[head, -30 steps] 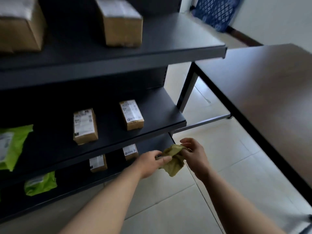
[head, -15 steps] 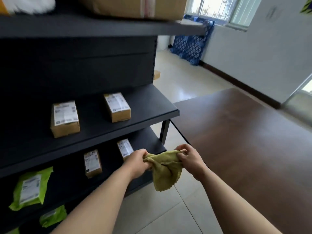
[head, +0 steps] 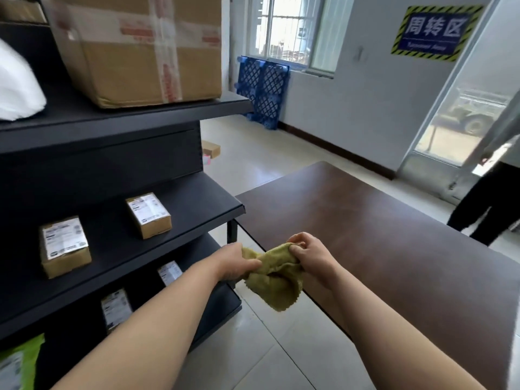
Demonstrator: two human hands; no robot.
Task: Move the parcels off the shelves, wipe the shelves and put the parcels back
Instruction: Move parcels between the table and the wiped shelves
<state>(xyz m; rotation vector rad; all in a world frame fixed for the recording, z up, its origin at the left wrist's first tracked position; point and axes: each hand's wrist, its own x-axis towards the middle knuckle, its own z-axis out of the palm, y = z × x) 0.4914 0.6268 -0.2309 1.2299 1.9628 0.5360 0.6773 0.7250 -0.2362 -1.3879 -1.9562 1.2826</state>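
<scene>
Parcels are sitting on the dark shelves at the left: a large taped carton on the top one, two small labelled boxes on the middle one, and more labelled ones lower down. Right of the shelves, beside the near left edge of the brown counter, the left hand and right hand are both holding a yellow-green cloth in the air. Each grip is curling tight around one end, bunching the cloth between them.

1 head-worn view — facing forward-down, shelves left, table right.
</scene>
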